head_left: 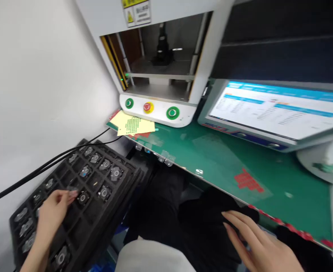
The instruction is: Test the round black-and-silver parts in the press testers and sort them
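Here: white machine (160, 109) at back of green bench (211, 158). Black compartment tray (98, 211) sits low at left, off the bench, with round parts (105, 165) in its pockets. Fingertips of left hand (53, 207) curl onto one pocket; gripping a part or not, cannot tell. Lower right, right hand (259, 241) flat, spread, empty.

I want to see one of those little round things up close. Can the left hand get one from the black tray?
Probably yes. The left hand lies on the black tray, its fingertips right beside an uncovered round part; nothing sits between them.
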The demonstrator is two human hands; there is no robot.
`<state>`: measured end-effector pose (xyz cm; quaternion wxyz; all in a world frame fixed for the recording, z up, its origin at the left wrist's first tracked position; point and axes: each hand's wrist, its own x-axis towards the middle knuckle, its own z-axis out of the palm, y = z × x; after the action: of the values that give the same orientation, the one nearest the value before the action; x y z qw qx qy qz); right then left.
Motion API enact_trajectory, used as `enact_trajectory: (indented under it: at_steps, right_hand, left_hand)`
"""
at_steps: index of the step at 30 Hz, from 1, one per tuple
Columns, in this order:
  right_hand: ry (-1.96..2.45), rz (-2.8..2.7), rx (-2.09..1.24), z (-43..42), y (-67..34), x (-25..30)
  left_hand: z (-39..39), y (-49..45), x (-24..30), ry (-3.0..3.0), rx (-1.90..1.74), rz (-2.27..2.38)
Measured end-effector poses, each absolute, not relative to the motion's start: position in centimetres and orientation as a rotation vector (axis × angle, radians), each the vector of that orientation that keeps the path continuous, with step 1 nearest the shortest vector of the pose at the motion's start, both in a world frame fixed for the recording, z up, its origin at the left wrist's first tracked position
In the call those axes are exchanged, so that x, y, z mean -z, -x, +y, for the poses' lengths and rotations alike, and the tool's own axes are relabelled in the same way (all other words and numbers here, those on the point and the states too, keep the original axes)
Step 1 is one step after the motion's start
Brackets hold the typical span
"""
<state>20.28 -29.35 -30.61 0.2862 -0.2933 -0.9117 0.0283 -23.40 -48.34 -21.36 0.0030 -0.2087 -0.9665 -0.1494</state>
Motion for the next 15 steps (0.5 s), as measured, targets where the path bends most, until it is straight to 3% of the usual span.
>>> enact_trajectory:
  at_steps: [3, 6, 9, 15]
  right_hand:
    - [0.863, -2.430, -0.139, -29.6, -20.6, 30.8]
    - [0.936, -2.375, -0.193, -30.4, -21.2, 31.6]
    - [0.916, -2.361, -0.170, -31.3, -21.7, 31.4]
    - [0.935, -2.338, -0.064, -32.8, -23.1, 30.1]
  left_hand:
    - [-45.6, 20.1, 20.8, 0.697, 0.591, -2.767]
    - [-40.4, 15.0, 22.4, 1.304, 0.862, -2.421]
    - [-33.7, 10.8, 25.7, 2.015, 0.785, -2.054]
    - [-24.4, 7.1, 31.7, 2.683, 0.470, -1.560]
